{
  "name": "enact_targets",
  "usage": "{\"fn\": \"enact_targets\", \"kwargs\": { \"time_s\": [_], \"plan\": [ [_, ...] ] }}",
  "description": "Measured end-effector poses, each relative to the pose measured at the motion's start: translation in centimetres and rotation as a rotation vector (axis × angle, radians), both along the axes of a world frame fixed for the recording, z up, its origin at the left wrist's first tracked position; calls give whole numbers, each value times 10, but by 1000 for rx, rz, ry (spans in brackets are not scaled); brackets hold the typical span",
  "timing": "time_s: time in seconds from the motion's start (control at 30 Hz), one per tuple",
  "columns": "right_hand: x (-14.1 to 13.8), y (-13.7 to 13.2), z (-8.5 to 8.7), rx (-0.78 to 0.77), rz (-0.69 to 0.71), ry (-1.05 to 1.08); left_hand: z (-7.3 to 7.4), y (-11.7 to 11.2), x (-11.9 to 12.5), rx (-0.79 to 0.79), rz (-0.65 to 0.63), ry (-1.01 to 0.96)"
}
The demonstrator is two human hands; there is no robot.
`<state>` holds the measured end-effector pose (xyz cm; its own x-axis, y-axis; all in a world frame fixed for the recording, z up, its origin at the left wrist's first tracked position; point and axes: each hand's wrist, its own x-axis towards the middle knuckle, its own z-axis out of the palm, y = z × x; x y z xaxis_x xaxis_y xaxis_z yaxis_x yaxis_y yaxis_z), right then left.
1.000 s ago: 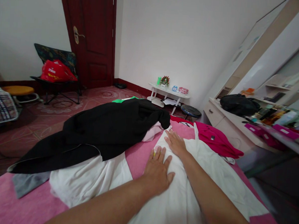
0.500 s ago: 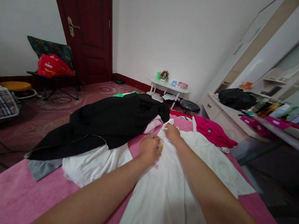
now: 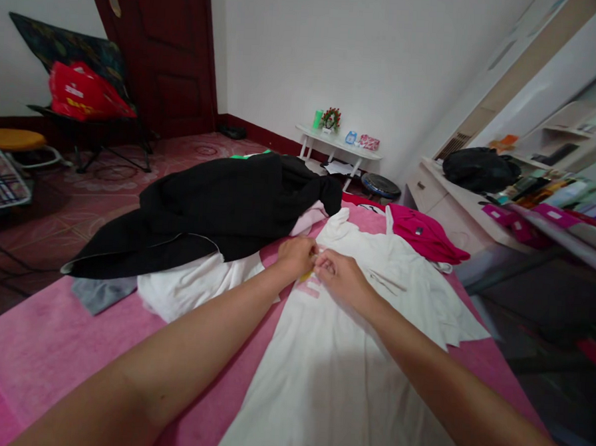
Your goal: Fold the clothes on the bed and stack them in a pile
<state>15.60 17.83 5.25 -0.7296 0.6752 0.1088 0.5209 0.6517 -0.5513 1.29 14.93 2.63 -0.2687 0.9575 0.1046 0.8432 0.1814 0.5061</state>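
Fingers [image 3: 326, 258] curled | left hand [image 3: 296, 255] beside right hand [image 3: 342, 277] | at white garment [image 3: 340, 378] (cannot tell if pinching)

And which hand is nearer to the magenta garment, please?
Right. The right hand is at the white printed garment, left of the magenta garment and nearer the camera; the left hand is farther left of it.

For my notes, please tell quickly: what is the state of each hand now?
Left hand: curled closed at the white garment; whether it grips cannot be told.
Right hand: also curled closed there; its grip cannot be told either.
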Motion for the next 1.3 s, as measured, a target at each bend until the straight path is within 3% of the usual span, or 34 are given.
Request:
{"fn": "enact_targets", "kwargs": {
  "time_s": [0.17, 0.27, 0.33, 0.47, 0.7, 0.77, 0.87, 1.1, 1.3],
  "plan": [
    [26, -112, 23, -181, 361, -158, -1, 2, 0, -3, -5, 6],
    [31, -152, 15, -60, 614, -332, -2, 3, 0, 0, -9, 13],
    [29, -164, 2, 59, 670, -423, -3, 3, 1, 5, -15, 17],
    [20, -167, -11, 147, 663, -435, -6, 2, 2, 20, -28, 13],
    [4, -164, 29, 36, 681, -295, -5, 7, -12, 4, 38, -43],
    [1, -165, 33, 17, 663, -219, -3, 8, -16, 4, 53, -63],
    [-3, -164, 26, 12, 672, -178, 1, 4, -15, 24, 38, -78],
    [-3, -160, -13, 126, 789, -328, 0, -1, -2, 48, -40, 9],
    [-5, -157, -22, 99, 835, -384, -5, 1, 2, 38, -5, 50]
  ]
}}
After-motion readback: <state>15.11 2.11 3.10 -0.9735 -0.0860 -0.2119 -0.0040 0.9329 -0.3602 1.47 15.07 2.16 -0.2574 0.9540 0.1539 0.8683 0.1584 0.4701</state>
